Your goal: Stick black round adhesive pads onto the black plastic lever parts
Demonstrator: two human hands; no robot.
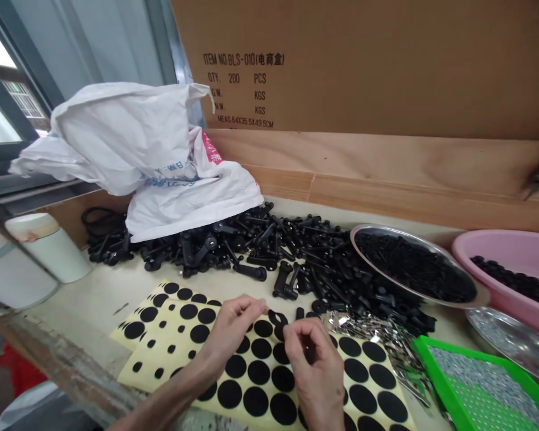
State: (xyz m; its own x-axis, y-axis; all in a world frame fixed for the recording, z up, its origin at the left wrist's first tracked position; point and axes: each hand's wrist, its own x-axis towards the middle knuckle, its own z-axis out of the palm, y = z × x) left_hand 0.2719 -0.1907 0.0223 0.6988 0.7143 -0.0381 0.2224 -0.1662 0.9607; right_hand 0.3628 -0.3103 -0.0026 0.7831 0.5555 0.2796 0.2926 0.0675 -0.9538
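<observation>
My left hand (231, 329) and my right hand (309, 368) hover close together over a yellowish backing sheet (363, 383) printed with rows of black adhesive discs. The left fingers are bunched, with nothing visible in them. My right fingers curl downward, and shadow hides what lies between them. A curled black disc (277, 318) sits just past the fingertips of both hands. Further sheets (161, 335) with round holes and small black dots overlap at the left, partly under my left wrist.
Black plastic clamp handles (251, 251) lie heaped behind the sheets, beside a steel bowl of black parts (413, 266) and a pink basin (512, 257). Loose metal clips (377, 341) lie near a green tray (480, 383). A white sack (139, 161) and a cardboard carton (363, 66) stand behind.
</observation>
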